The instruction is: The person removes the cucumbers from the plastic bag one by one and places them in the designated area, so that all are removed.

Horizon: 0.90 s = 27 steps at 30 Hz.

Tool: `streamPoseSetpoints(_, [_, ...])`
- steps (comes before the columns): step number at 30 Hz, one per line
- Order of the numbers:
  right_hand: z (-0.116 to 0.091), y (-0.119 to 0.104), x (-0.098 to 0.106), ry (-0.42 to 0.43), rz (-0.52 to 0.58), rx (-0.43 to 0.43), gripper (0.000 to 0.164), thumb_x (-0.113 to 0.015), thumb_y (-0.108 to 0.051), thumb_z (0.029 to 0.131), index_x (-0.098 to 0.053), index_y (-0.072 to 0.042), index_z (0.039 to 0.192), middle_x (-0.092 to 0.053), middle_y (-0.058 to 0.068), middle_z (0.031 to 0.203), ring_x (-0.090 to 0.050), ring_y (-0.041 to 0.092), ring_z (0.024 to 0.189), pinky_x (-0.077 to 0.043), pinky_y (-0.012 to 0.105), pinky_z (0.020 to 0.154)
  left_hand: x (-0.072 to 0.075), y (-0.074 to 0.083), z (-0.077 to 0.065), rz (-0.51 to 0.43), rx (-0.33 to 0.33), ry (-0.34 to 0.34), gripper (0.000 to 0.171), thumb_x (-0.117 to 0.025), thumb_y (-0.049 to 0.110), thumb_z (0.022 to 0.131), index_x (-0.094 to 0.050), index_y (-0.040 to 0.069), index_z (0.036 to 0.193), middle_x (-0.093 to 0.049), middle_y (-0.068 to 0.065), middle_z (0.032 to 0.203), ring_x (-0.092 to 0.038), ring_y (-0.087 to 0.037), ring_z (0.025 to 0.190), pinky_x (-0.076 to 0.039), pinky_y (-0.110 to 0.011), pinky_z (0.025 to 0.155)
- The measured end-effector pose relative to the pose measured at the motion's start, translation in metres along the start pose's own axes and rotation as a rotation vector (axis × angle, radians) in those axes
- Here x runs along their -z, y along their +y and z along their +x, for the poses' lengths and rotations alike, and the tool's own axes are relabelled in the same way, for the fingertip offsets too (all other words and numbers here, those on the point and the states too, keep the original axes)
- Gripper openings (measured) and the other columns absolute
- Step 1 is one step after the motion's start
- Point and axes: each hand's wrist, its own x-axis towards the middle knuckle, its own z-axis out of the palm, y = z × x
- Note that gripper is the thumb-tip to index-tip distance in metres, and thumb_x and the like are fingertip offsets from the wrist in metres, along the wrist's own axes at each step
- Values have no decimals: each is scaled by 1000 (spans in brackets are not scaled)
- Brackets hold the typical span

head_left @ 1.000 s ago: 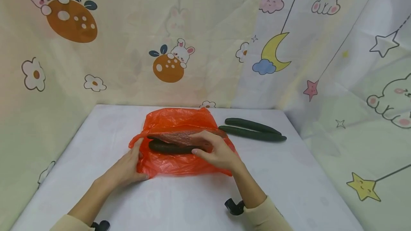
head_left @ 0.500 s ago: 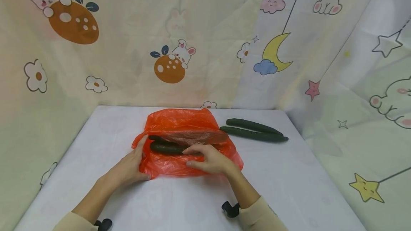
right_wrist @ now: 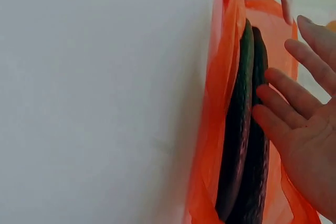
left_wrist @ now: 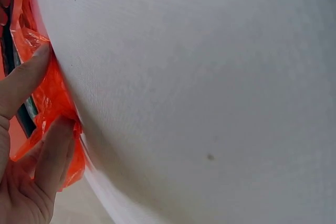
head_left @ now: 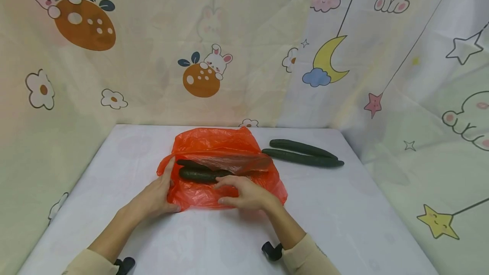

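Observation:
An orange plastic bag (head_left: 214, 141) lies spread on the white table, its mouth gaping. Two dark green cucumbers (head_left: 200, 175) are inside it, side by side; the right wrist view shows both cucumbers (right_wrist: 239, 129) along most of their length. At the bag's left edge is my left hand (head_left: 154, 194), thumb and fingers spread apart and touching the plastic. In the left wrist view the fingertips of the left hand (left_wrist: 31, 145) rest against crumpled film. My right hand (head_left: 248, 194) hovers over the bag's front right, fingers extended beside the nearer cucumber; contact is unclear.
Two more cucumbers (head_left: 303, 157) lie next to each other on the table (head_left: 344, 207), right of the bag. Printed cloth (head_left: 153, 63) hangs behind the table and along its sides. Small black devices (head_left: 272, 251) sit at both wrists.
My right hand has drawn back from the cucumbers, moving left and toward me, and its fingers have loosened. More of the cucumbers shows. The left hand stays at the bag's edge.

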Motion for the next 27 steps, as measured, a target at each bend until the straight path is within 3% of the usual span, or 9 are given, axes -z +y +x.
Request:
streamPoseSetpoints(4, [0, 6, 7, 50, -24, 14, 41, -69, -37, 98, -65, -22, 136, -46, -4, 158, -39, 17, 148, -36, 51, 117, -1, -2, 1, -2, 19, -10, 143, -94, 34, 72, 15, 22, 163, -60, -15, 121, -59, -29, 111, -53, -55, 96])
streamPoseSetpoints(14, [5, 29, 29, 156, -48, 38, 37, -71, -26, 99, -64, -18, 135, -53, -4, 152, -43, 16, 145, -37, 44, 118, -1, -4, 2, 2, 23, -11, 139, -95, 34, 71, 7, 18, 164, -59, -8, 111, -57, -21, 100, -56, -48, 90])
streamPoseSetpoints(20, [12, 37, 37, 184, -33, -1, 39, -73, -26, 97, -63, -22, 135, -58, -11, 146, -48, 11, 139, -40, 41, 116, 0, -5, 2, -7, 27, -14, 138, -95, 36, 71, 5, 18, 164, -59, -7, 111, -57, -21, 100, -55, -49, 91])
streamPoseSetpoints(27, [21, 45, 45, 192, -56, -57, 44, -76, -30, 95, -63, -26, 136, -61, -11, 139, -53, 16, 134, -42, 47, 113, 0, -7, 3, 2, 42, -8, 137, -95, 41, 70, 2, 16, 164, -59, -7, 111, -57, -21, 101, -55, -50, 92])
